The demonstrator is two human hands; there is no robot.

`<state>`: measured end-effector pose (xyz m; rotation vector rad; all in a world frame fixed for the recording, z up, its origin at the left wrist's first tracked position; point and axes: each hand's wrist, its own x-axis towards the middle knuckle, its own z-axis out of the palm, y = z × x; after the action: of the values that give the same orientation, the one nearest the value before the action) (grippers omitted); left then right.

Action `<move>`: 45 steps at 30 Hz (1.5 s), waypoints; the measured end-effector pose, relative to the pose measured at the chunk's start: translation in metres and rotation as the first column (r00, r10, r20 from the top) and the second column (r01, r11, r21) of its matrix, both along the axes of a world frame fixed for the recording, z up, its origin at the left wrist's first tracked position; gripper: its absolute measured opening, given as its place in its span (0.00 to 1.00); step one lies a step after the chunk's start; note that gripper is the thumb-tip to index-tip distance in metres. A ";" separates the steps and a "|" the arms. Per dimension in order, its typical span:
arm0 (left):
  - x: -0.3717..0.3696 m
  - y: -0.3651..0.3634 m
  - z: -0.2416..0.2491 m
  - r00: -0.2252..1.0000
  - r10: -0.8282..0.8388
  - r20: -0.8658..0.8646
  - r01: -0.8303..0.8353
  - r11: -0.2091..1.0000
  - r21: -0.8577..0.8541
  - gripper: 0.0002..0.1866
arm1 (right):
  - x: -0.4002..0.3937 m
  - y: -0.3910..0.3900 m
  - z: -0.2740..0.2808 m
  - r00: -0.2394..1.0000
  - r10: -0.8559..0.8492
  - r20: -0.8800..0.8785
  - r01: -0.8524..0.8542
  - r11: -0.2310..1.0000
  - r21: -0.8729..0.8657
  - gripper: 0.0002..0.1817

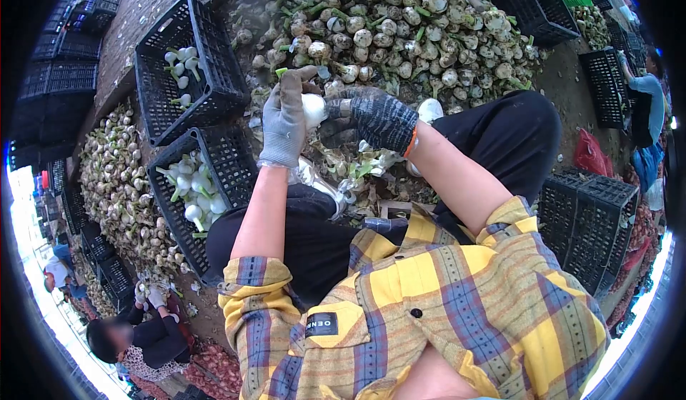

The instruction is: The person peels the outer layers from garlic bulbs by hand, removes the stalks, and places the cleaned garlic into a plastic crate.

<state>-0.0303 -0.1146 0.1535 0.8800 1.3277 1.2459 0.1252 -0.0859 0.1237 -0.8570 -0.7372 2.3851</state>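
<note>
My left hand (284, 118), in a light grey glove, is wrapped round a peeled white bulb (314, 110). A bit of green stem (281, 73) shows above its fingers. Close against the bulb's right side is my right hand (377, 118), in a dark patterned glove with an orange cuff. Its fingers are curled, and what they grip is hidden. Peeled skins and leaves (368, 164) lie beneath both hands. Beyond them rises a large heap of unpeeled bulbs (400, 32).
Black crates with white bulbs stand at the left, one upper (163, 107) and one lower (163, 193). My bent knees flank the work. More crates (587, 218) and a red bag (592, 153) are at the right. Co-workers sit lower left (153, 339) and far right (645, 107).
</note>
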 end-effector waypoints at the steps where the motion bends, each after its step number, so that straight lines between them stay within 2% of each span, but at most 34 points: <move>1: 0.000 -0.001 0.001 1.000 0.001 0.003 -0.001 1.000 -0.005 0.30 | 0.000 -0.001 0.005 1.000 -0.014 0.002 0.014 0.998 -0.068 0.14; 3: 0.001 -0.001 0.000 1.000 0.001 -0.010 -0.001 1.000 0.013 0.29 | 0.000 0.008 0.010 0.952 0.105 0.289 -0.144 0.983 0.118 0.15; 5: 0.001 -0.001 -0.005 0.999 -0.003 -0.041 0.006 0.998 0.055 0.29 | 0.000 0.008 0.021 0.874 0.088 0.478 -0.227 0.943 0.241 0.17; 8: -0.001 -0.002 -0.004 1.000 -0.012 -0.012 0.012 1.000 0.014 0.27 | 0.003 0.005 0.015 0.924 0.033 0.382 -0.191 0.903 0.385 0.17; 9: -0.001 -0.001 -0.008 0.990 0.017 -0.138 -0.003 0.995 0.103 0.26 | 0.001 0.004 0.010 0.913 0.005 0.408 -0.165 0.919 0.358 0.16; 11: -0.001 0.002 -0.022 0.924 0.102 -0.370 0.004 0.961 0.276 0.24 | 0.000 0.003 -0.002 0.850 -0.126 0.512 -0.222 0.795 0.564 0.14; 12: -0.001 0.002 -0.024 0.938 0.082 -0.337 -0.010 0.978 0.210 0.24 | -0.002 0.003 -0.003 0.813 -0.200 0.546 -0.262 0.713 0.651 0.13; 13: -0.002 0.000 -0.026 0.951 0.063 -0.303 -0.021 0.990 0.141 0.25 | -0.002 -0.001 -0.003 0.848 -0.187 0.497 -0.152 0.811 0.565 0.10; 15: 0.001 -0.003 -0.023 0.977 0.065 -0.201 -0.059 0.998 0.039 0.24 | -0.003 0.000 0.006 0.846 -0.237 0.477 0.017 0.907 0.421 0.09; 16: 0.000 -0.002 -0.021 0.984 0.074 -0.165 -0.072 0.997 0.013 0.23 | -0.003 0.000 0.011 0.841 -0.267 0.471 0.105 0.934 0.342 0.09; 17: -0.001 -0.001 -0.021 0.988 0.083 -0.128 -0.085 0.996 -0.012 0.23 | -0.002 0.004 -0.002 0.835 -0.349 0.425 0.208 0.916 0.344 0.08; 20: 0.000 0.001 -0.019 0.992 0.100 -0.077 -0.102 0.994 -0.031 0.21 | 0.006 0.010 -0.012 0.864 -0.251 0.436 0.086 0.928 0.363 0.10; 21: 0.000 0.002 -0.020 0.992 0.098 -0.076 -0.100 0.995 -0.018 0.21 | 0.006 0.010 -0.010 0.948 -0.159 0.277 0.155 0.987 0.036 0.10; 24: -0.002 0.004 -0.019 0.996 0.086 -0.029 -0.087 0.996 -0.020 0.22 | 0.005 0.003 0.003 0.979 -0.133 -0.155 0.097 0.971 -0.217 0.14; 28: 0.005 0.004 -0.007 0.994 0.111 -0.021 -0.111 0.994 -0.015 0.22 | -0.002 0.001 0.005 0.973 -0.045 0.224 0.002 0.982 0.187 0.15; 29: 0.004 0.003 -0.010 0.991 0.116 -0.067 -0.117 0.993 -0.010 0.22 | -0.004 0.003 -0.014 0.931 -0.138 0.338 -0.001 0.925 0.379 0.10; 31: 0.003 0.000 -0.018 0.979 0.130 -0.155 -0.132 0.991 -0.004 0.22 | -0.005 0.004 -0.008 0.922 -0.211 0.325 0.088 0.931 0.356 0.08; 32: 0.000 0.000 -0.020 0.983 0.138 -0.119 -0.146 0.987 -0.067 0.22 | -0.005 0.004 -0.005 0.915 -0.247 0.319 0.131 0.930 0.343 0.08; 34: -0.001 0.000 -0.016 0.986 0.159 -0.048 -0.165 0.967 -0.195 0.22 | -0.006 0.003 -0.003 0.925 -0.352 0.145 0.338 0.934 0.116 0.07; 35: -0.002 0.000 -0.018 0.984 0.175 -0.036 -0.179 0.969 -0.173 0.22 | -0.007 0.002 -0.002 0.907 -0.416 0.067 0.417 0.909 -0.014 0.07; 38: -0.003 0.003 -0.023 0.976 0.216 -0.006 -0.215 0.971 -0.104 0.21 | -0.005 0.013 -0.022 0.859 -0.500 0.109 0.503 0.864 -0.009 0.07; 39: -0.004 0.003 -0.022 0.974 0.226 -0.001 -0.225 0.971 -0.079 0.21 | -0.004 0.011 -0.003 0.831 -0.521 0.192 0.529 0.848 0.011 0.06; 42: 0.001 0.004 -0.017 0.971 0.237 0.036 -0.237 0.971 0.008 0.20 | 0.004 0.020 -0.012 0.798 -0.333 0.503 0.133 0.910 0.392 0.07; 43: 0.003 0.004 -0.015 0.970 0.237 0.051 -0.239 0.970 0.040 0.20 | 0.008 0.016 -0.009 0.832 -0.246 0.497 0.081 0.941 0.329 0.12; 45: 0.002 0.003 -0.019 0.983 0.182 0.025 -0.184 0.981 0.065 0.20 | 0.004 0.018 -0.005 0.858 -0.032 0.512 -0.110 0.963 0.246 0.14</move>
<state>-0.0282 -0.1115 0.1344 0.8042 1.3822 1.4455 0.1292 -0.0679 0.1185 -1.3872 -1.2600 2.0260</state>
